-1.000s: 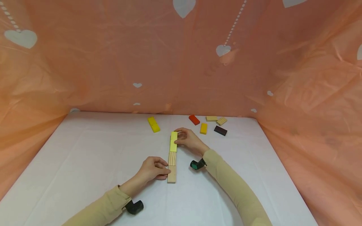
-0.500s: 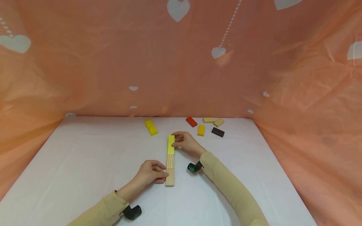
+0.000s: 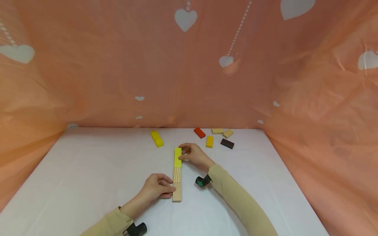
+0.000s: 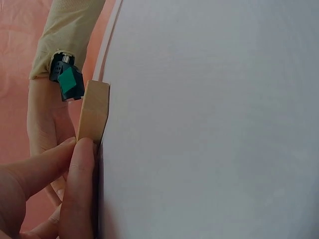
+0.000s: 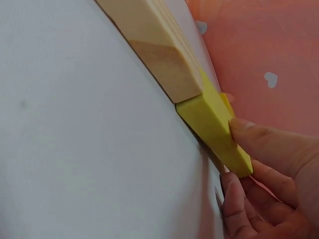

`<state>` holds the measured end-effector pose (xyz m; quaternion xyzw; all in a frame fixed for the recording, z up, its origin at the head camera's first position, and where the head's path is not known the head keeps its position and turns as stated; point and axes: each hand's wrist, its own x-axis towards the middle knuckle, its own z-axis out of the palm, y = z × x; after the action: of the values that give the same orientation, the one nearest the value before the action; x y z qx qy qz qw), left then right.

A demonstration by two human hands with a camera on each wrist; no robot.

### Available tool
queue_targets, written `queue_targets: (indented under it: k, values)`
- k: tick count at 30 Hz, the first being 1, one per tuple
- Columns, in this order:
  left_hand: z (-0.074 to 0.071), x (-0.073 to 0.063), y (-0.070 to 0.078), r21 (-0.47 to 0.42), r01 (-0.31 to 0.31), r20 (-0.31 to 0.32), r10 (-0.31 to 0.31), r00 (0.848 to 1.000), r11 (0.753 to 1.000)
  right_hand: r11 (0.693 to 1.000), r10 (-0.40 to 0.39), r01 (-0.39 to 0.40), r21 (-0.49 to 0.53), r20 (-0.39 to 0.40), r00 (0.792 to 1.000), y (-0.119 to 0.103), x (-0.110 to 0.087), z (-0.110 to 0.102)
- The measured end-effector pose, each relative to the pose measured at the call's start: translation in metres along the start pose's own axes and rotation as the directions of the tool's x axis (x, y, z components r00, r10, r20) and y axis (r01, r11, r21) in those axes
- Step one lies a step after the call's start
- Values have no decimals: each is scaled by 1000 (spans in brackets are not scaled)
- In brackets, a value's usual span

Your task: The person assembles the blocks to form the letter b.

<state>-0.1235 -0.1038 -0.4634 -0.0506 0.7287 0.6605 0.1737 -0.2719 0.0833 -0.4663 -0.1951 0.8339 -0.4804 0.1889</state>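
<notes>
The right hand (image 3: 196,156) pinches the yellow block (image 3: 177,158) at the far end; the left hand (image 3: 153,188) pinches the plain block (image 3: 176,194) nearest; seemingly this keeps the striped block (image 3: 177,175) aligned between, touching both. A red block (image 3: 199,132) lies beyond, slightly right.

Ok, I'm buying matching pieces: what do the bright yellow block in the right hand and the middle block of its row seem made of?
Bright yellow block: perhaps painted wood, though plastic is possible; smooth, even color shows no grain.
Middle block: likely bare wood, matte and pale, with visible grain lines.
</notes>
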Motion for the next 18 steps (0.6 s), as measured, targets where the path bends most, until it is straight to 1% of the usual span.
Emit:
queue_targets:
  k: [6, 13, 18]
  values:
    - [0, -2, -1, -13, -3, 1, 3, 1000, 1000, 1000, 0, 0, 8, 2, 1000, 1, -3, 1]
    - [-1, -3, 0, -20, -10, 9, 10, 1000, 1000, 999, 17, -18, 28, 16, 1000, 1, -1, 0]
    - [-1, -3, 1, -20, -19, 15, 19, 1000, 1000, 999, 0, 0, 35, 25, 1000, 2, -1, -2]
